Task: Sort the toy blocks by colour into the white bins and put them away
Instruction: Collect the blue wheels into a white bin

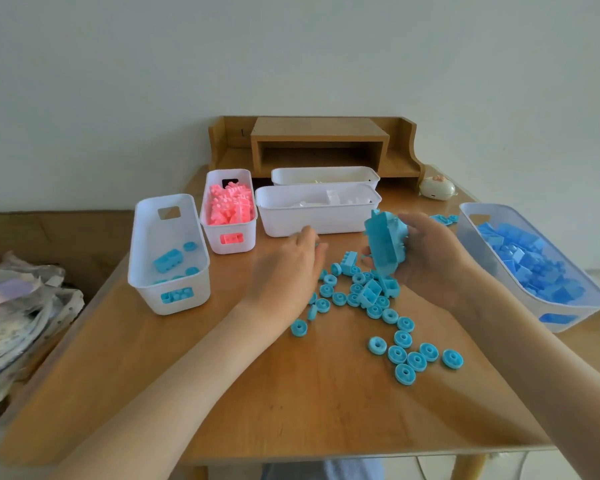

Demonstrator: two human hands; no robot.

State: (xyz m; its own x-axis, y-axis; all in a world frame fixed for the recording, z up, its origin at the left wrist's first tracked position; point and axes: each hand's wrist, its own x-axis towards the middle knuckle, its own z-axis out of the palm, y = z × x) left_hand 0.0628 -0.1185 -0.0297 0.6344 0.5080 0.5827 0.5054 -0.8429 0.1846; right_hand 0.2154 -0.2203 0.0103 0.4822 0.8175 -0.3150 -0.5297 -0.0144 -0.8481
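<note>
Turquoise blocks [374, 306] lay scattered on the surface [291, 410], between a sparsely filled white bin [149, 299] and a blue-filled bin [530, 303]. The right hand [430, 251] gripped a large turquoise piece [385, 245]; whether the left hand [288, 268] held anything could not be told.

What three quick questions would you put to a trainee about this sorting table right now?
1. True or false: the pink-block bin stands between the bin with few turquoise pieces and the white-block bins.
2. Which hand holds the large turquoise piece? A left, B right, C neither.
3. Fill in: the loose round pieces on the table are coloured ___.
Key: 1 true; 2 B, the right hand; 3 turquoise.
</note>
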